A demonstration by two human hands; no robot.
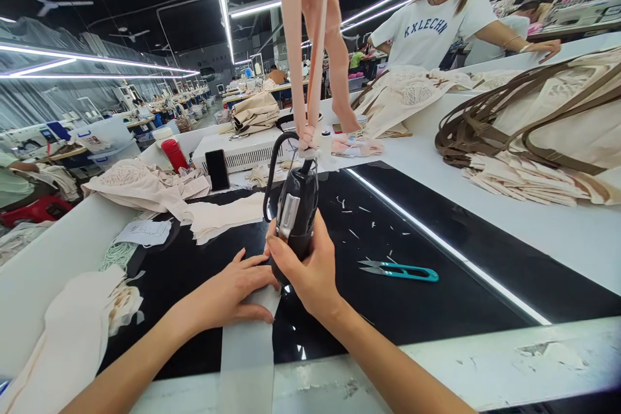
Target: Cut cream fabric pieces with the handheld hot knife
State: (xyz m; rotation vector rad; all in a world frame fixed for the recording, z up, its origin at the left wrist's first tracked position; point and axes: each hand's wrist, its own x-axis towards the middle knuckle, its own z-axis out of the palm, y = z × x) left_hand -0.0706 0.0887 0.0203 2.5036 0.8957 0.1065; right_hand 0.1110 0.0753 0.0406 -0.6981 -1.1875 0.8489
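Note:
My right hand [310, 265] is wrapped round a black corded hand-held power tool [297, 207], held upright over the black tabletop. Pale pink straps [306, 45] run up from the tool's top and hold it from above. Its lower tip is mostly hidden behind my fingers. On the left, my left hand [233, 288] lies flat with fingers spread on a whitish, see-through strip of fabric [248, 349]. That strip hangs down over the table's front edge. Its far end lies close by the tool's tip. To the right rest teal thread snips [407, 271] among small white scraps.
Cream fabric pieces [233, 213] lie behind my left hand. At the back stand a white box [242, 150], a phone [217, 169] and a red bottle [173, 154]. Garment pieces with brown straps [485, 123] pile up at right. Across the table stands a person [427, 35].

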